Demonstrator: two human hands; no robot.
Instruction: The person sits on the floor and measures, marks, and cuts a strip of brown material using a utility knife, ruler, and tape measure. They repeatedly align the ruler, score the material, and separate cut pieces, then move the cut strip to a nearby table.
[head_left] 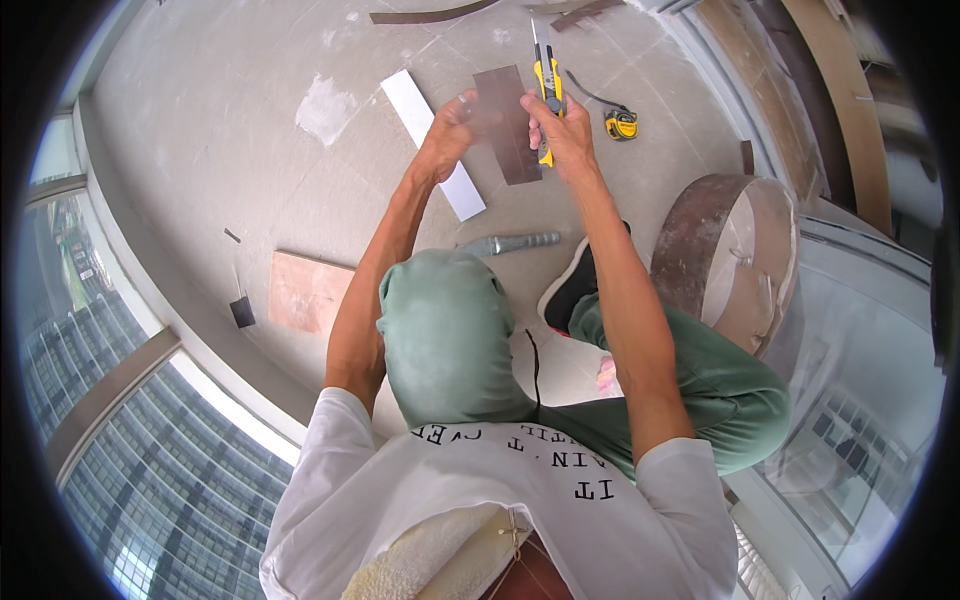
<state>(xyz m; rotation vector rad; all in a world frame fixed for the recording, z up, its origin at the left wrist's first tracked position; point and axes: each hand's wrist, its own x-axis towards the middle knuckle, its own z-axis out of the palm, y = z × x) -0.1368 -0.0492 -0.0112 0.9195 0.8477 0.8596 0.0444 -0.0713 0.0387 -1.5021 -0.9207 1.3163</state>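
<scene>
Floor (pixel 220 130): grey tile, joint lines visible, marked by a whitish patch (pixel 325 108). Left side: framed windows (pixel 48 150) above a low ledge (pixel 190 255) — a high-rise facade (pixel 150 480) stands outside. Right side: a reflective glass panel (pixel 850 380) with a pale frame (pixel 866 246). Illumination: bright daylight, distributed evenly across the tile.
</scene>
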